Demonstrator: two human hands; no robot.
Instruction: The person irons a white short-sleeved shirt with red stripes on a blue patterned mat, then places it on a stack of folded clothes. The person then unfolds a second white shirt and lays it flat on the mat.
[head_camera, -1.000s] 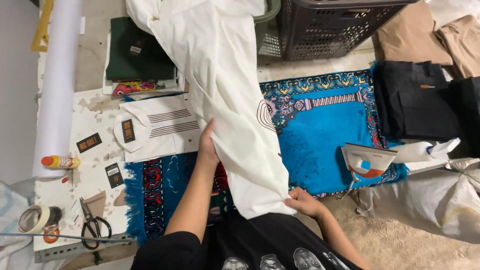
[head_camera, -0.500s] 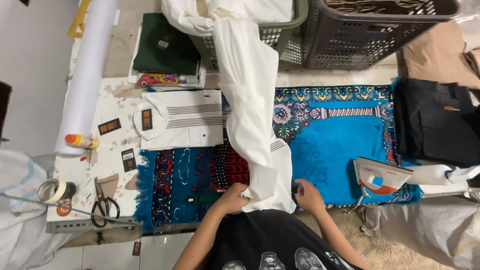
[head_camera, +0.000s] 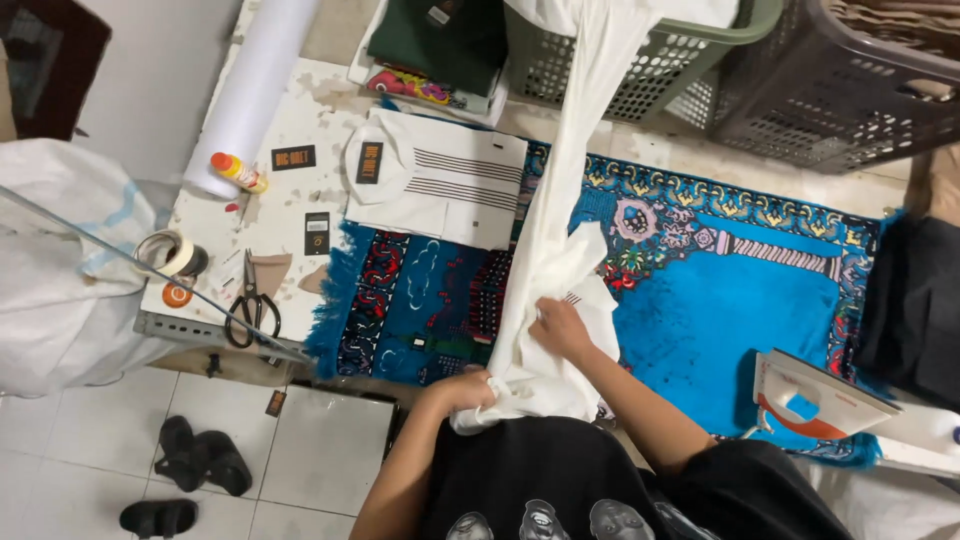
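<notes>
Across the blue patterned mat (head_camera: 720, 310) that covers the work table, a long white cloth garment (head_camera: 560, 270) trails down from the pale green plastic laundry basket (head_camera: 640, 70) at the far edge to the person's lap. The left hand (head_camera: 468, 388) is clenched around the bunched lower end of the garment at the near table edge, fingers closed tight on the fabric. The right hand (head_camera: 560, 328) lies on top of the cloth just beyond it, fingers curled into a loose fold, so it grips the fabric rather than merely resting flat.

By the look of it, the step in hand is drawing the garment out of the basket and onto the mat, with the upper part hanging in a twisted strip between basket and hands. Spreading it flat would call for freeing the rest from the basket rim and untwisting the strip without dragging it over the folded white shirt with dark stripes (head_camera: 440, 180) that lies just beside it on the left.

A white and orange clothes iron (head_camera: 815, 400) stands tilted at the right edge of the mat, well apart from both hands. Black-handled scissors (head_camera: 250, 305), a roll of tape (head_camera: 172, 255) and a white paper roll (head_camera: 255, 85) lie at the left end of the table, and a dark grey basket (head_camera: 850, 90) stands beside the green one.
</notes>
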